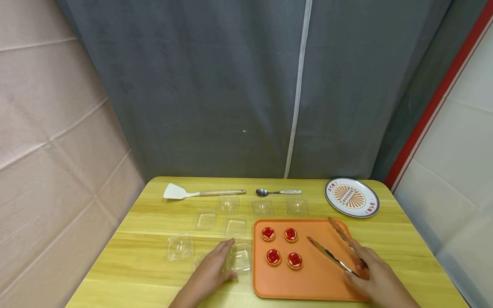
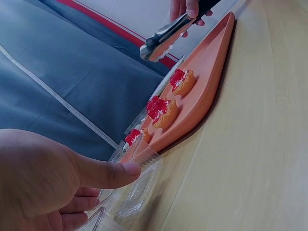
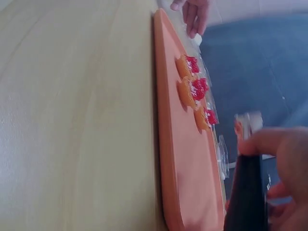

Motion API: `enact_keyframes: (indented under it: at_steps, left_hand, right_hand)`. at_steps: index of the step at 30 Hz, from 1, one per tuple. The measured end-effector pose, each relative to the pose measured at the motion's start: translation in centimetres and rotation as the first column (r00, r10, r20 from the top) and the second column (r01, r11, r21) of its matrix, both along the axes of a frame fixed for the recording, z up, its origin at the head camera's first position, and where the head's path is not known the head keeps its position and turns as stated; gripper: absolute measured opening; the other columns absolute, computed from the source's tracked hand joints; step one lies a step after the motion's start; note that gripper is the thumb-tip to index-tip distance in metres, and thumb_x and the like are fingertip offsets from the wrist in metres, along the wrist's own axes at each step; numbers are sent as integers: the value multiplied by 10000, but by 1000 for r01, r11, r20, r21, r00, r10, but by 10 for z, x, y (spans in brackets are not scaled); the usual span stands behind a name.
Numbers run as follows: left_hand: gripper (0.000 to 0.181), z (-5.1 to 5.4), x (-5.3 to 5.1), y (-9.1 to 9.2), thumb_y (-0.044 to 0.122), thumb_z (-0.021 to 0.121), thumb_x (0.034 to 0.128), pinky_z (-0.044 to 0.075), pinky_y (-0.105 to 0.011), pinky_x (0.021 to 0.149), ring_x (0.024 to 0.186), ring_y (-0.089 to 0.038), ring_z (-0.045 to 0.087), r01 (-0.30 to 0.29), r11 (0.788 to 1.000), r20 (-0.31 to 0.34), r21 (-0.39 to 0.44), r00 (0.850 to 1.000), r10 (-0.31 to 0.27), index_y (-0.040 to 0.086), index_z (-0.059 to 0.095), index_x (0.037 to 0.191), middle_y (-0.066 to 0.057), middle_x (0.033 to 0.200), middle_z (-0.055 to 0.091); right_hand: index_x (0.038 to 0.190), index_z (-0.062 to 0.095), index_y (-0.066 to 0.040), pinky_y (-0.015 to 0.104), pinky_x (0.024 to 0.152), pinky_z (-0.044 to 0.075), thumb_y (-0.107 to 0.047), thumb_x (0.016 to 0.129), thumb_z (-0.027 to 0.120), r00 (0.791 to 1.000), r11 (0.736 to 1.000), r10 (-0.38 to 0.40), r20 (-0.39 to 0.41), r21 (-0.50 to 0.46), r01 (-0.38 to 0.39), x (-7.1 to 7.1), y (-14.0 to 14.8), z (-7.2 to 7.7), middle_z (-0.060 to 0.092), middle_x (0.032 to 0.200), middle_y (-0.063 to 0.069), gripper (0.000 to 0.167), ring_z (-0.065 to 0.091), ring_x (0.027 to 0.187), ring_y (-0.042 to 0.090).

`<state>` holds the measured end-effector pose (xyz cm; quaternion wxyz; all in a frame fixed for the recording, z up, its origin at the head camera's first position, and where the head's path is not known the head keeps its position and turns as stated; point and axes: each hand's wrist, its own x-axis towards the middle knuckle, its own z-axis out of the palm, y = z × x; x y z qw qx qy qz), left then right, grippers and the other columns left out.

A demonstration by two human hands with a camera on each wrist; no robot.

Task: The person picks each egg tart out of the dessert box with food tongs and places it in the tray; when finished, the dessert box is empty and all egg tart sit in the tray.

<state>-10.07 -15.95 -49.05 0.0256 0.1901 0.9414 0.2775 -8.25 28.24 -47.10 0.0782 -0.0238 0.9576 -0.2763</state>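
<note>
My right hand [image 1: 379, 278] grips metal tongs [image 1: 333, 255] with dark handles [image 3: 248, 192]. The tongs' arms are spread apart above the right part of an orange tray [image 1: 308, 286], with nothing between them. Several small tarts [image 1: 295, 260] with red topping sit in the tray's left half. Left of the tray, my left hand [image 1: 209, 269] is beside a clear plastic box [image 1: 239, 258], thumb and fingers apart around its near side. In the left wrist view the thumb overlaps the clear plastic [image 2: 139, 187]; whether it touches is unclear. Part of the box's lid is hidden behind the hand.
Other clear plastic boxes and lids [image 1: 180, 247] lie left of and behind the tray. Along the back of the wooden table [image 1: 127, 265] are a white spatula [image 1: 179, 192], a spoon [image 1: 263, 192] and a round patterned plate [image 1: 351, 197]. A grey curtain [image 1: 215, 94] hangs behind.
</note>
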Motion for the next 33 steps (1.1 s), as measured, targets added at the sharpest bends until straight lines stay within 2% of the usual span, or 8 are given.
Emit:
enact_keyframes:
  at_steps: [2,4,12,14,20,26,29,33]
  left_hand:
    - [898,0,0,0,263,850,836,466,-570,1102,1356,-402,527,1,1000,0,-2,1000,-1,4,390,1562,-156,1544,485]
    - [897,0,0,0,267,849,839,468,-569,1100,1356,-402,527,1,1000,0,-5,1000,-1,6,389,1564,-158,1547,482]
    - [903,0,-1,0,284,846,837,456,-580,1110,1368,-408,514,-11,1000,13,-12,1000,12,22,387,1570,-159,1561,468]
    - [902,0,-1,0,285,845,839,455,-577,1112,1370,-407,512,-11,1000,15,-14,1000,11,22,387,1570,-160,1561,468]
    - [901,0,-1,0,283,845,842,459,-574,1109,1375,-404,509,-8,1000,12,-19,1000,9,17,386,1570,-164,1563,464]
    - [900,0,-1,-1,281,846,841,462,-578,1103,1372,-410,511,-8,1000,8,-22,1000,8,18,387,1569,-172,1564,462]
    - [898,0,-1,-1,283,845,842,466,-576,1100,1368,-408,515,-5,1000,5,-24,1000,5,16,388,1568,-174,1561,466]
    - [897,1,-1,-1,287,845,842,469,-575,1098,1361,-406,523,-2,1000,1,-29,1000,2,15,390,1566,-169,1555,474]
  right_hand:
    - [1596,284,42,338,758,539,-487,910,768,999,999,-43,-4,-29,43,0,6,0,570,1203,155,993,575,975,247]
    - [1602,225,68,289,710,485,-512,930,736,996,995,-86,-21,-45,85,0,12,0,559,1146,134,1024,543,929,212]
    - [1572,98,146,401,734,489,-595,977,620,975,976,-216,-51,-43,213,-5,40,-5,530,1056,197,1084,536,903,296]
    - [1558,71,167,455,747,505,-591,989,603,972,972,-232,-44,-38,230,-6,47,-9,521,1079,260,1086,540,919,343]
    - [1516,66,231,659,864,479,-545,1015,590,965,967,-255,-57,-6,256,-6,62,-21,483,1114,376,1062,508,1033,503]
    - [1488,44,267,740,948,430,-524,1032,572,970,970,-243,-11,17,243,-8,73,-31,350,1254,558,1055,450,1138,635]
    - [1469,79,293,719,920,452,-492,1035,586,974,974,-225,-7,15,225,-8,76,-34,463,1117,498,1030,492,1081,602]
    - [1462,98,297,735,923,443,-473,1043,579,974,974,-224,-17,19,224,-8,76,-39,469,1110,501,1000,471,1096,636]
